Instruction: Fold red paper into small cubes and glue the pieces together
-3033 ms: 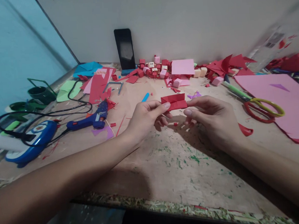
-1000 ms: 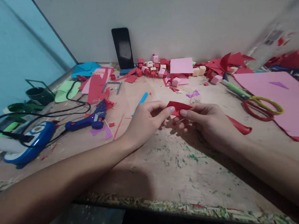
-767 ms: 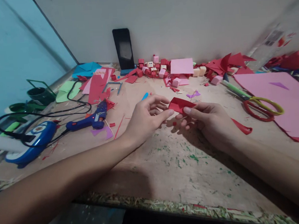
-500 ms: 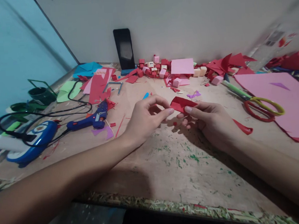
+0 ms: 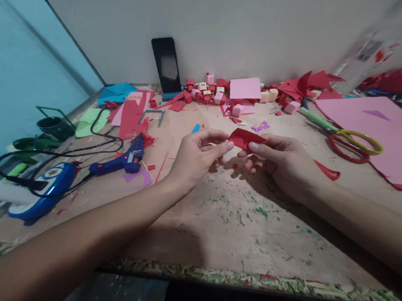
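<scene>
A small folded piece of red paper is held just above the wooden table, near its middle. My left hand pinches its left end between thumb and forefinger. From the right, my right hand grips its other end, thumb on top and fingers curled beneath. Both forearms reach in from the near edge.
A blue glue gun with black cable lies to the left, beside a blue tape dispenser. Scissors and a pink sheet lie at the right. A phone leans on the back wall, with small red and pink paper cubes and scraps.
The red paper was a wider flat strip three seconds ago; now it is folded smaller. My hands have drawn closer together, and my left fingers opened briefly, then pinched the paper again.
</scene>
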{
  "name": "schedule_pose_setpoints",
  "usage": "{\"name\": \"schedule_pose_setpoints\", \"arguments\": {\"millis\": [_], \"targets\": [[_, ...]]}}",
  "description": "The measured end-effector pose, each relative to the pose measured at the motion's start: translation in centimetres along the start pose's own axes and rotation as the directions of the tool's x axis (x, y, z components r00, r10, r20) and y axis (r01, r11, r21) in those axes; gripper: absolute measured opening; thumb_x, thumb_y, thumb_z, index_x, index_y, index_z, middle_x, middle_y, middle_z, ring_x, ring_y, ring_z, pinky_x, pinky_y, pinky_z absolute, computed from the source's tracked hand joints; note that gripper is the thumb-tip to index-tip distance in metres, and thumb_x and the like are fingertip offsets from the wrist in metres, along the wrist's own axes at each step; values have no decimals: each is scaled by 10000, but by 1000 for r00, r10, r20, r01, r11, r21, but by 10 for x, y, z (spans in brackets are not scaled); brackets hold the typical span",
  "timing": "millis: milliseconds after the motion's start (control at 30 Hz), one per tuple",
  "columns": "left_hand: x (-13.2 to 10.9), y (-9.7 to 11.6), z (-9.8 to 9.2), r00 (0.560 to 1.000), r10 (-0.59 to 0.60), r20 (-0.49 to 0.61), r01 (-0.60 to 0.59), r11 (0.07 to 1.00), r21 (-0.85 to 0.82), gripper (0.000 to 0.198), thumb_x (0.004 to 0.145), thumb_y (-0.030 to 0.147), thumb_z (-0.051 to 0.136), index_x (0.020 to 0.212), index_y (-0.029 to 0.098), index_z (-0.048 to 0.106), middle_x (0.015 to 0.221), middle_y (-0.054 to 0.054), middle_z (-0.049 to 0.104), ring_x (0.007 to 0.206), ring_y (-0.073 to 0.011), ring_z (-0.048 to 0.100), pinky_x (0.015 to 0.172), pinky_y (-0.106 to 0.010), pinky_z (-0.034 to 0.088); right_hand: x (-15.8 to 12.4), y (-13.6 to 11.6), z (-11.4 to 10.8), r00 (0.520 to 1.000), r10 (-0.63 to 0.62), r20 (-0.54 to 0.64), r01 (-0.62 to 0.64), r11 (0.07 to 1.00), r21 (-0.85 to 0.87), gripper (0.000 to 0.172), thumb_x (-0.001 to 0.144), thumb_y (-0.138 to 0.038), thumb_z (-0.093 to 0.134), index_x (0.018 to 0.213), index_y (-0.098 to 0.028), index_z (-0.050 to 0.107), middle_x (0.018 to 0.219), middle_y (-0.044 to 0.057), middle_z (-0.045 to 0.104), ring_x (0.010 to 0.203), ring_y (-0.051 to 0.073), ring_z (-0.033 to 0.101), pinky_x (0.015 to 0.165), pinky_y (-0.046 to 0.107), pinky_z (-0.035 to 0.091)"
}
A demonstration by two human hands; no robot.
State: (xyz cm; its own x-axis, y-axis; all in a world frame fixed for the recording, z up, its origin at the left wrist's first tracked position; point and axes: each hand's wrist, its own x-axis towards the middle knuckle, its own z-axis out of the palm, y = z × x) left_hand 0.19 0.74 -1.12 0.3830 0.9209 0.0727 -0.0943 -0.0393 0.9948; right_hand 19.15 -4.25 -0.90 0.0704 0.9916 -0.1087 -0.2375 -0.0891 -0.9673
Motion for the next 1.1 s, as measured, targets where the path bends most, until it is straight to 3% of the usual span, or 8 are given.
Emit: {"name": "schedule_pose_setpoints", "arguments": {"millis": [300, 567, 800, 933, 1100], "targets": [[-2, 0, -1, 998, 45, 31, -47, 998, 42, 235, 853, 345, 771, 967, 139, 783, 803, -31, 717, 590, -93, 636, 472, -178, 496, 0, 4, -6, 996, 11, 93, 6, 984, -178, 236, 813, -436, 896, 832, -209, 835, 810, 59, 814, 680, 169, 740, 677, 279, 584], [-3, 1, -1, 993, 97, 68, -101, 993, 61, 189, 880, 314, 746, 936, 136, 777, 760, -28, 719, 587, -105, 649, 485, -187, 493, 0, -7, -3, 974, -16, 228, 106, 914, -392, 249, 842, -433, 834, 728, -213, 808, 719, 31, 763, 646, 168, 666, 654, 299, 546], [-8, 8, 2, 981, 174, 90, -188, 966, 179, 140, 896, 276, 726, 871, 150, 780, 851, -50, 780, 638, -103, 633, 554, -199, 499, -2, -7, -3, 976, -103, 190, 177, 888, -425, 158, 837, -397, 833, 854, -240, 836, 793, 19, 776, 706, 183, 660, 674, 302, 525], [-11, 10, 2, 970, 209, 125, -236, 935, 265, 125, 903, 255, 721, 879, 157, 794, 922, -63, 805, 786, -148, 703, 635, -221, 529, -2, -4, -1, 981, -147, 128, 188, 882, -432, 130, 807, -360, 862, 795, -236, 824, 773, 13, 773, 693, 167, 635, 662, 283, 496], [-10, 8, 1, 971, 219, 101, -238, 937, 255, 133, 885, 276, 753, 904, 155, 805, 917, -60, 803, 751, -145, 692, 653, -243, 541, -4, -4, 0, 980, -140, 139, 185, 897, -401, 178, 822, -370, 852, 727, -231, 797, 710, 8, 734, 657, 158, 599, 632, 277, 481]]}}
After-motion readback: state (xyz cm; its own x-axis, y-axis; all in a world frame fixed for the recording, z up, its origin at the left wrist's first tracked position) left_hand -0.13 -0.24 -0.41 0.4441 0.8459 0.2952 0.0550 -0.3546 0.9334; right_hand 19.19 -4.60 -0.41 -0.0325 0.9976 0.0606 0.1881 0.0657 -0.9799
